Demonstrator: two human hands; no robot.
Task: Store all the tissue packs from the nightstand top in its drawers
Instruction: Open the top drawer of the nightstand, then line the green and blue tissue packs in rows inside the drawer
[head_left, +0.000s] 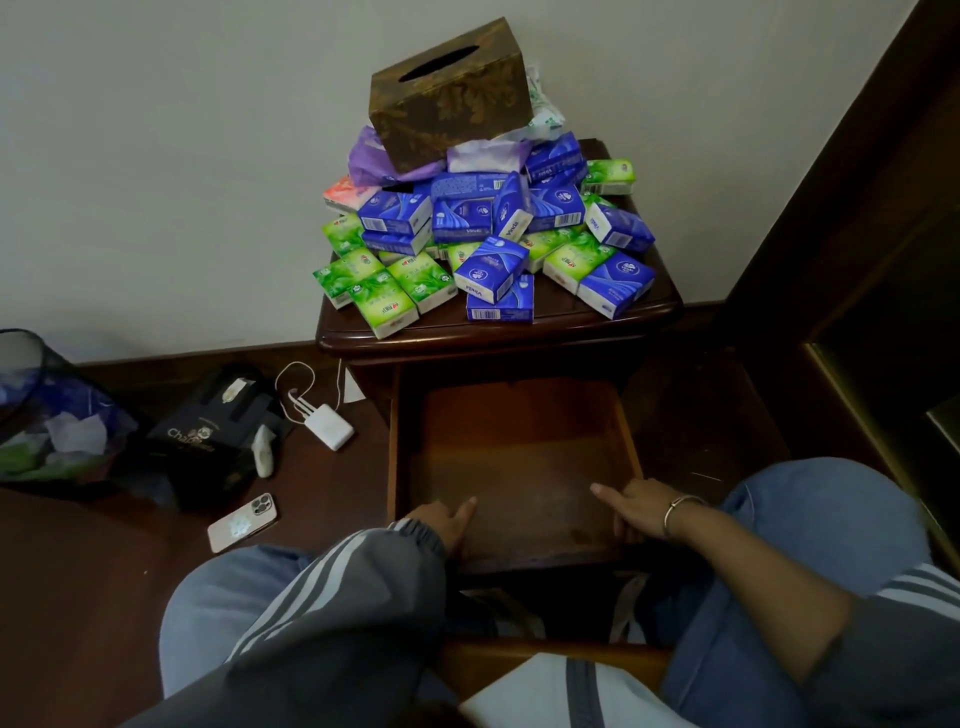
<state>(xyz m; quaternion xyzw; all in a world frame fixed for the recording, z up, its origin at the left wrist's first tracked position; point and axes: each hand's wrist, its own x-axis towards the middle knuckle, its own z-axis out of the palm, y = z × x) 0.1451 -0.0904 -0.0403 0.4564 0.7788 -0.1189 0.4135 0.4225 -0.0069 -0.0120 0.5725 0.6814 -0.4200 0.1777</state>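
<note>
A heap of small blue tissue packs (491, 267) and green tissue packs (382, 304) covers the top of the dark wooden nightstand (467, 340). A brown patterned tissue box (449, 96) sits on the heap. Below it, the top drawer (519, 457) stands pulled out, and nothing lies inside it. My left hand (449, 519) grips the drawer's front edge at the left, thumb pointing in. My right hand (631, 506), with a bracelet on the wrist, grips the front edge at the right.
On the dark floor to the left lie a phone (241, 522), a white charger with its cable (328, 426), a black box (208, 431) and a waste bin (47, 410). Dark wooden furniture (857, 260) rises at the right. My knees flank the drawer.
</note>
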